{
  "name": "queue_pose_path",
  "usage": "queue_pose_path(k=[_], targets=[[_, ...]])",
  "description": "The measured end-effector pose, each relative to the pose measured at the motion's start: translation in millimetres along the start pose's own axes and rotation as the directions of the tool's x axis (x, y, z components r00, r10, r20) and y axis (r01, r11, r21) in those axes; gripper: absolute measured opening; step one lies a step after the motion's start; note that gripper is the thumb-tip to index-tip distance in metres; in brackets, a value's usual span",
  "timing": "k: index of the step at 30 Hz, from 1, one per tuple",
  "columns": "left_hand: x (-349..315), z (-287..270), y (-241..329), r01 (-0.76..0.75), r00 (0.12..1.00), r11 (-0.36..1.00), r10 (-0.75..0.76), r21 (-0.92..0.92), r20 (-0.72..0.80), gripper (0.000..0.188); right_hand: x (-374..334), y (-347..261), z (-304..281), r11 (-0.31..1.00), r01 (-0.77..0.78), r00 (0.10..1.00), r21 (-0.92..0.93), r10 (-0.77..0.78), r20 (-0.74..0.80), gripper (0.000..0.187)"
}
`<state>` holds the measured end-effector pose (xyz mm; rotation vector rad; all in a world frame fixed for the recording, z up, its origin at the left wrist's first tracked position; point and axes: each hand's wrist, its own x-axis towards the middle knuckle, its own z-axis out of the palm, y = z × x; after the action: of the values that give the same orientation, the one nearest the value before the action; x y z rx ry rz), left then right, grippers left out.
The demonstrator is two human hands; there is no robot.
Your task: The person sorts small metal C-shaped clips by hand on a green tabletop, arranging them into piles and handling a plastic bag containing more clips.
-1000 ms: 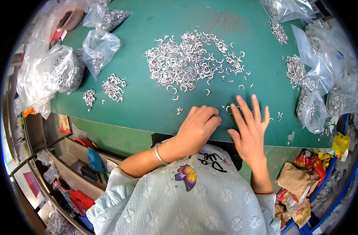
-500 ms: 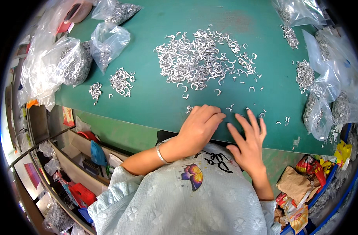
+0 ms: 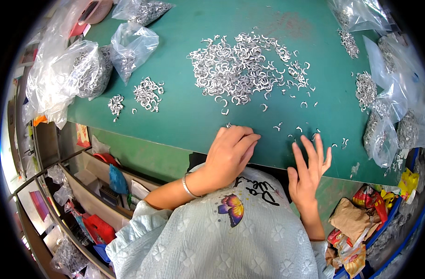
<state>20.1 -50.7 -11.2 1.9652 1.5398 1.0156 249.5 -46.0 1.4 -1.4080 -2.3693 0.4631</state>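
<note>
My left hand (image 3: 232, 151) rests at the near edge of the green table, its fingers curled down and together. What lies under its fingertips, if anything, is hidden; a bit of silver metal shows just beyond the knuckles. To the right, my right hand (image 3: 309, 169) is open over the table edge with fingers spread, its tips beside a few small curved metal pieces (image 3: 299, 129). Farther back lies a large loose pile of the same silver crescent-shaped pieces (image 3: 240, 69). Two smaller heaps sit to the left, the larger heap (image 3: 148, 94) beside the smaller heap (image 3: 115, 105).
Clear plastic bags of metal pieces (image 3: 91, 76) crowd the table's left side, and more bags (image 3: 382, 135) line the right. A small metal heap (image 3: 365, 90) lies by those. Drawers (image 3: 96, 197) stand below left; crumpled packaging (image 3: 349, 218) fills a bin below right.
My right hand has shifted to the right, away from my left hand. My left hand has drawn slightly left and nearer, its fingers still curled. The view has shifted a little.
</note>
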Motion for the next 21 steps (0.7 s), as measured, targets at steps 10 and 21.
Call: queue_pose_path(k=[10,21], targets=[[2,-6,-1,0.003,1.0,0.997,-0.005,0.075,0.027,0.027,-11,7,1,0.991,-0.11,0.992,-0.073,0.105,-0.064,0.038],[6,2,1,-0.029,0.998,0.999,0.026,0.039,0.056,0.028,-12,24,-6,0.962,-0.196,0.98,-0.192,0.182,-0.085,0.04]])
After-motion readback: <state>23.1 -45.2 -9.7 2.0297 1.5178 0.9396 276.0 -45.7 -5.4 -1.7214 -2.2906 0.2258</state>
